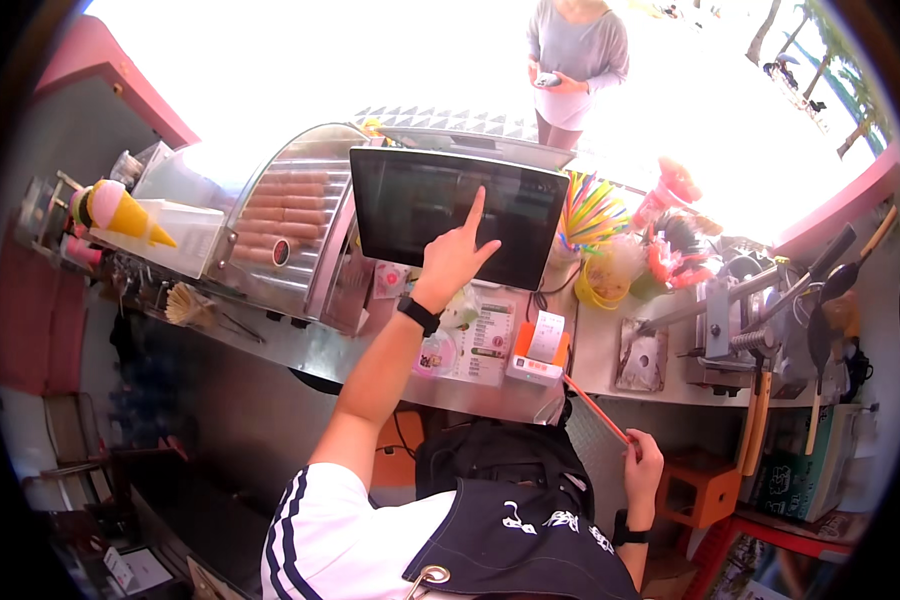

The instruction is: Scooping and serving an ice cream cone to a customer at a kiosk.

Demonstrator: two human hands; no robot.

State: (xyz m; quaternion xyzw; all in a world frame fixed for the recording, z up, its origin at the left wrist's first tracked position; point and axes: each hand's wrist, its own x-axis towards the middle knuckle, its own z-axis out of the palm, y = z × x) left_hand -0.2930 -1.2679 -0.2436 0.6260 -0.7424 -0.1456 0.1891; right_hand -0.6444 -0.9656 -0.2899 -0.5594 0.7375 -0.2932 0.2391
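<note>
My left hand (454, 251) is over the dark screen of a touch-screen terminal (420, 217), index finger extended and thumb spread, with nothing held. The fingertip lies against the screen in the picture; actual contact cannot be told. Lower down on the right, my right hand (641, 454) grips the near end of a long thin orange stick (598, 410). Its far end reaches the counter edge by a small orange-and-white receipt printer (536, 367). A printed paper slip (547, 337) sticks up from the printer. Beside it lies a printed menu sheet (487, 337).
A sausage roller grill (281, 217) with a curved clear cover stands left of the terminal. Colourful drinking straws (589, 210) and a yellow basket (601, 283) are on its right. Hanging utensils (817, 330) and a hinged metal appliance (720, 322) occupy the right. A person (577, 45) stands beyond the counter.
</note>
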